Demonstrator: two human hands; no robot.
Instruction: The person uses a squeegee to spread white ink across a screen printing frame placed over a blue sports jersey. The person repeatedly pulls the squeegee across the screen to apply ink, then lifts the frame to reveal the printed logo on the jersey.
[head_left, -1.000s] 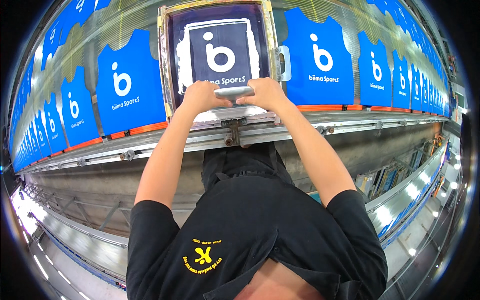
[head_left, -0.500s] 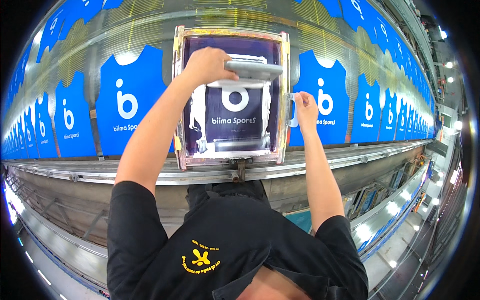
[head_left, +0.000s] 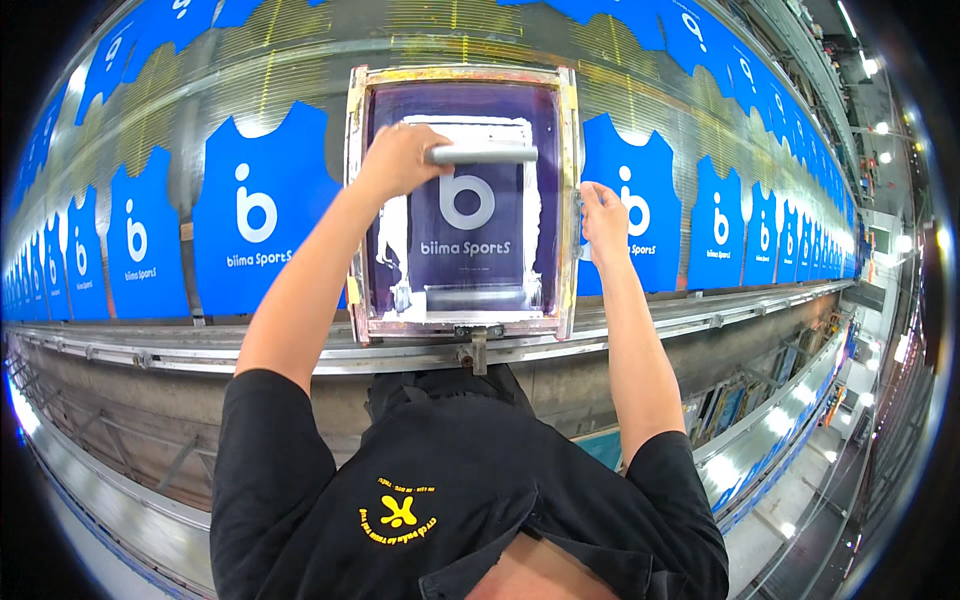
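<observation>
In front of me a screen printing frame lies over the long table, with dark purple mesh and white ink around a round white emblem and lettering. My left hand is closed around the left end of a grey squeegee, which lies across the upper part of the mesh. At the frame's right side, my right hand has its fingers pinched on a small side handle, mostly hidden by the fingers. Whatever is under the frame is out of sight.
Blue printed shirt panels lie in rows to both sides and beyond the frame. A metal rail runs along the table's near edge, where a clamp meets the frame. Another long table stands behind at right.
The squeegee and my left hand have shifted a little left over the mesh. The side handle, plainly visible before, now shows only as a narrow strip by my right hand. The whole view has shifted slightly.
</observation>
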